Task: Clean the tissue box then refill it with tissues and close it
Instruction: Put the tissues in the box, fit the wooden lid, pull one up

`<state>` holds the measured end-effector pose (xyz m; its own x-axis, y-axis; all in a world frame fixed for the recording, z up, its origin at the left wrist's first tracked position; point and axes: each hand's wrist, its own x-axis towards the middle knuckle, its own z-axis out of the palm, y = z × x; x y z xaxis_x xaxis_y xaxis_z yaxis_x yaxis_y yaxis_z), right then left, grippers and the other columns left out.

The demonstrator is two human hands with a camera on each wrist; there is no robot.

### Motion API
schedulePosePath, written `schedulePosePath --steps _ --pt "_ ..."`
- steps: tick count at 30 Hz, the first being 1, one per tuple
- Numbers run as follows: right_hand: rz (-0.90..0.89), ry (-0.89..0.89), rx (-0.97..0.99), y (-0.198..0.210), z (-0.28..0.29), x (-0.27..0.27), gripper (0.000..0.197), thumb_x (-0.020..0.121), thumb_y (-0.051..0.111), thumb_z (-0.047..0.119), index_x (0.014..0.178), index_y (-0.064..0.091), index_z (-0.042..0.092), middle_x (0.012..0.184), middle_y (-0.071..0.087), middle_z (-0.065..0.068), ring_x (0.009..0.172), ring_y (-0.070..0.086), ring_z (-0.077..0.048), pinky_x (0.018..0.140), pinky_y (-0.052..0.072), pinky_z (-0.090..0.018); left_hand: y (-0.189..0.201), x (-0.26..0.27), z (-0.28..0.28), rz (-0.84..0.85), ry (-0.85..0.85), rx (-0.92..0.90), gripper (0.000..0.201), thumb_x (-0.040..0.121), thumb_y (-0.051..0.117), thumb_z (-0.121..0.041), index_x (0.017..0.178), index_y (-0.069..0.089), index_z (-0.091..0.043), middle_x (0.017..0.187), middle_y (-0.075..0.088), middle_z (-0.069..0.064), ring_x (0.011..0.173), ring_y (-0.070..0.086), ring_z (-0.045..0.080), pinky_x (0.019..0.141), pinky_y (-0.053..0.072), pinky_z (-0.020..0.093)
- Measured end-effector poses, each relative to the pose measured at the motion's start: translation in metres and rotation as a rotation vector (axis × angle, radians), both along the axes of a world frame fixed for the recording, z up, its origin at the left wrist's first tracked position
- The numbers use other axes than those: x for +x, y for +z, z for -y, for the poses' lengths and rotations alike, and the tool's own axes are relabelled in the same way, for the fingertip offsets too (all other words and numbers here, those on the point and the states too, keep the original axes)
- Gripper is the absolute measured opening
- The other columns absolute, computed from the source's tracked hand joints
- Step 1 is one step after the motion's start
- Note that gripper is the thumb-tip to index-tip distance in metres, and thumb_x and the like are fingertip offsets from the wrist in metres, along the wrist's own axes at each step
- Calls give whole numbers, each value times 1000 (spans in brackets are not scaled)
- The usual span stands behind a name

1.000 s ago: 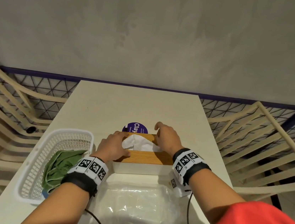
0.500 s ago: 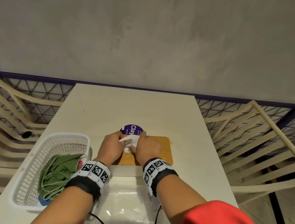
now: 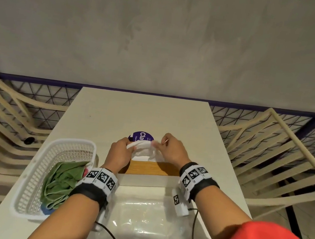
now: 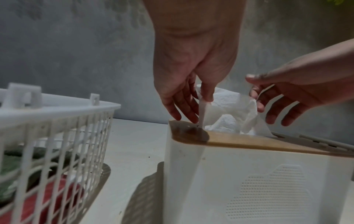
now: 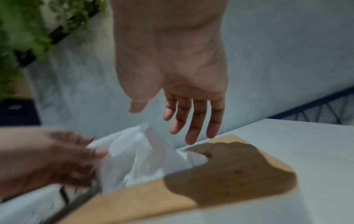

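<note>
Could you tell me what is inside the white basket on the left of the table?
The white basket holds a crumpled green cloth, with something red and a bit of blue beneath it. What those are stays covered by the cloth.

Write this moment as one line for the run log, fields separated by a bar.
stage: arranging top tissue | left hand: pinches tissue | right hand: open beside tissue | tissue box: wooden lid on | basket: green cloth inside

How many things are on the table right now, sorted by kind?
Tissue box: 1
Tissue sticking out of the box slot: 1
White basket: 1
Cloths in the basket, green, red and blue: 3
Clear plastic wrapper: 1
Purple sticker: 1
Total: 8
</note>
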<state>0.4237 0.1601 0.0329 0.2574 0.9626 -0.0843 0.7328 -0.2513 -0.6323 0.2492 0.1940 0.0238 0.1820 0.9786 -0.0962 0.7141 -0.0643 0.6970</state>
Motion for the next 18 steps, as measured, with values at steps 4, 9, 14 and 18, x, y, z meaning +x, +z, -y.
schedulePosePath --steps 4,9,14,18 --pt "458 123 -66 -8 10 -28 64 74 59 63 113 43 15 99 57 -2 83 60 -24 61 39 -30 3 1 0 -25 -9 25 10 91 54 -18 85 53 -10 83 56 7 74 50 23 64 35 28" --pt "288 46 -17 -1 3 -11 24 80 45 -3 95 58 10 98 66 -10 82 59 -27 63 40 -28 5 -6 -2 -64 -40 14 11 90 56 -16 81 51 -12 82 57 6 75 51 22 65 35 28" --pt "271 137 294 13 14 6 32 82 49 -5 102 63 16 103 63 -2 95 54 -21 72 45 -33 2 -14 -3 -77 -51 8 12 90 55 -15 79 52 -11 87 62 11 78 54 24 66 35 29" --pt "210 80 17 0 25 7 69 72 76 39 129 39 22 122 49 -2 110 47 -24 81 46 -39 1 -17 -3 -46 -121 -111 35 80 70 -28 105 52 -10 98 58 4 87 50 19 66 35 26"
